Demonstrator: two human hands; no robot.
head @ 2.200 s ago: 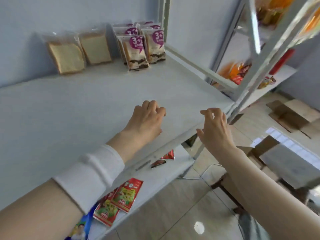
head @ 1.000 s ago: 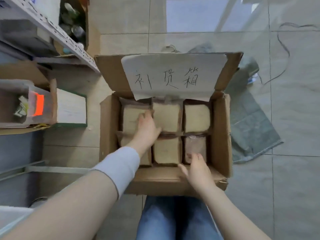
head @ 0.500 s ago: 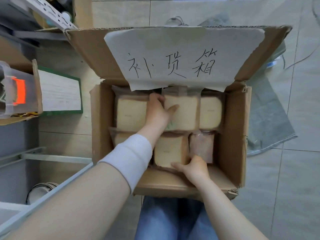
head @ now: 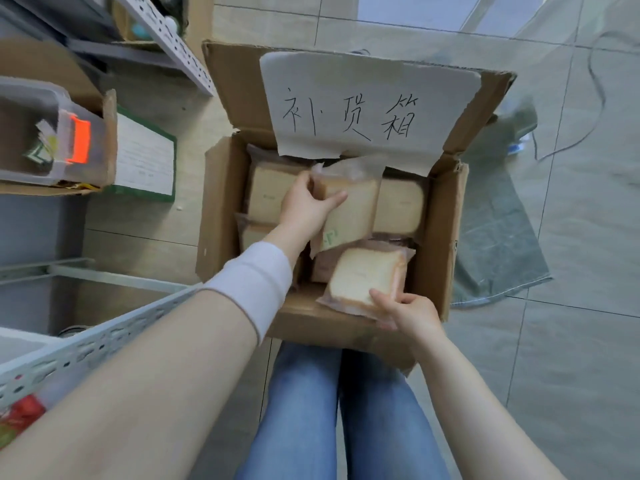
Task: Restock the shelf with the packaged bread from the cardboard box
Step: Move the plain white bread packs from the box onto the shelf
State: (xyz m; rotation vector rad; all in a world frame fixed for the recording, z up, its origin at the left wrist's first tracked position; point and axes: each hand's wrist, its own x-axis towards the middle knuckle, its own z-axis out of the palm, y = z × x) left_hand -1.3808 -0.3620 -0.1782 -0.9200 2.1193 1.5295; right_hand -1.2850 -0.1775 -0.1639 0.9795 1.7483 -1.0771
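An open cardboard box (head: 433, 244) sits on the floor in front of my knees, a handwritten paper sheet on its raised flap. Several clear-wrapped bread packs lie inside. My left hand (head: 304, 209) grips one bread pack (head: 349, 209) by its left edge and holds it tilted above the back row. My right hand (head: 412, 313) pinches the near corner of a second bread pack (head: 363, 278), lifted over the box's front wall. Another pack (head: 398, 206) lies at the back right. The shelf's perforated rail (head: 86, 344) crosses the lower left.
A cardboard tray with a clear plastic bin (head: 45, 133) and a green-edged board (head: 143, 157) stand to the left. A grey cloth (head: 498, 244) lies on the tiled floor right of the box. Red snack packets (head: 17, 420) show at the left edge.
The view went from the shelf down to the box. Both hands reached in, each closed on a bread pack, and the two packs are now lifted out of their rows.
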